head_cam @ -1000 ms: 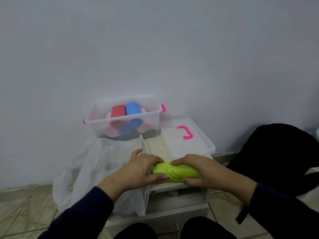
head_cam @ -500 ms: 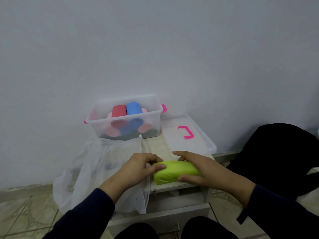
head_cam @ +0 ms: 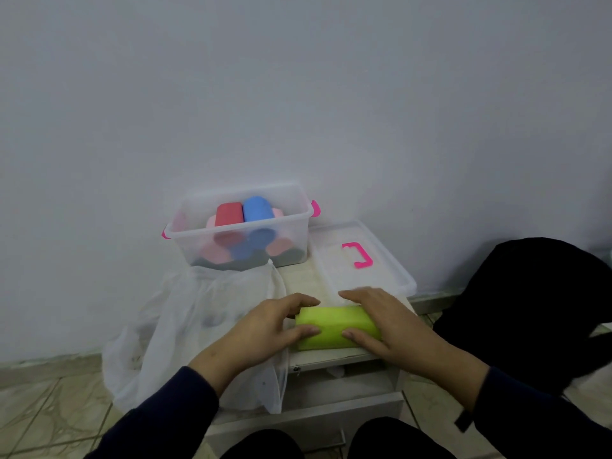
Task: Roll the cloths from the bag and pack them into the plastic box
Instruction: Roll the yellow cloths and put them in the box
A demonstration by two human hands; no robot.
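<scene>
Soft, even, dim light — mild blur, wide-angle bending at edges.

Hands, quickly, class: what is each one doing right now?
Left hand: grips the left end of the green cloth roll.
Right hand: grips the roll's right end, fingers curled over it.

The scene is being viewed by a single head-worn, wide-angle camera, which is being pointed forward and downward. A pale wall (head_cam: 298, 94) is being faced squarely and is filling the upper half, while a small white cabinet (head_cam: 331, 362) is being seen closely below. No second view is being given.
</scene>
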